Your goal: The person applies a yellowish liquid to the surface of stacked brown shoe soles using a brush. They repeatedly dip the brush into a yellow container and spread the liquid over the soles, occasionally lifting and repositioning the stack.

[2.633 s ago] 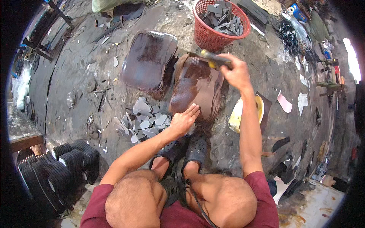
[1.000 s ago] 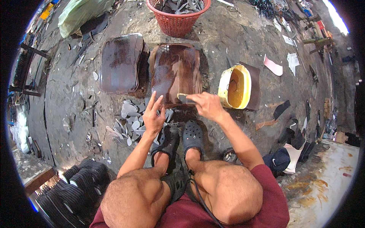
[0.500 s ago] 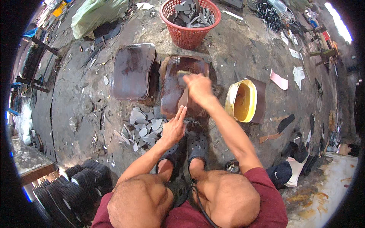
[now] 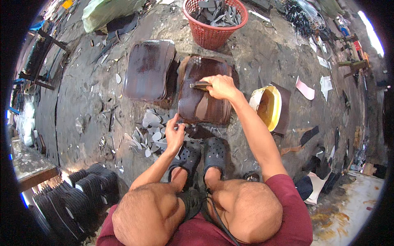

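Observation:
My right hand is closed around a flat, dark-handled brush, held low over a stack of glossy dark brown sheets. A paler brown tapered patch shows on the top sheet. At the stack's near left corner is my left hand, index finger stretched out and thumb apart, with nothing visible in it. Beside that hand lies a loose pile of grey, rounded cut pieces. A yellow-white tub with amber liquid inside stands to the right.
A second dark sheet stack sits to the left. Behind is a red plastic basket of grey pieces. Black sole-shaped pieces are lined up at the near left. Scraps, including a pink piece, litter the floor.
My left hand has drawn back from the top sheet toward its near left corner. My right hand has shifted slightly right, and the brush shows more clearly. The whole view has shifted a little.

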A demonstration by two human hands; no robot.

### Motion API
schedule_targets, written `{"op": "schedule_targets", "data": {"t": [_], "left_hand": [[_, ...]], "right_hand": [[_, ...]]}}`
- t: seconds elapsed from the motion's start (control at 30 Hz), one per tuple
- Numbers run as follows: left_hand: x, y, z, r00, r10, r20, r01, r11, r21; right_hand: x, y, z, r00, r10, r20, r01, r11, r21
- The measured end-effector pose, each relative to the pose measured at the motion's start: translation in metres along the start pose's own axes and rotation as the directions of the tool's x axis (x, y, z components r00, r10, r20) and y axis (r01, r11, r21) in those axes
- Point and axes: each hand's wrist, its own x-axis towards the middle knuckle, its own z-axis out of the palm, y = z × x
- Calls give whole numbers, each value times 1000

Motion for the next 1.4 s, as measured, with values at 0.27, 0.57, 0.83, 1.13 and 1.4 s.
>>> {"op": "schedule_targets", "data": {"t": [0.27, 0.57, 0.83, 1.13, 1.4], "left_hand": [[-6, 17, 2, 982, -131, 134, 149, 980, -132], [-8, 13, 4, 963, -223, 154, 260, 923, -284], [1, 72, -7, 975, -139, 173, 217, 766, -605], [57, 134, 23, 997, -74, -23, 40, 747, -664], [111, 121, -87, 959, 3, -283, -207, 687, -696]], "right_hand": [[-108, -44, 76, 928, -198, -316, 190, 980, -54], [-156, -53, 110, 881, -327, -341, 244, 933, -265], [-171, -28, -9, 722, 435, -537, 178, 634, 753], [-155, -18, -4, 452, 630, -631, 340, 532, 775], [-166, 0, 6, 462, 645, -609, 326, 514, 793]]}}
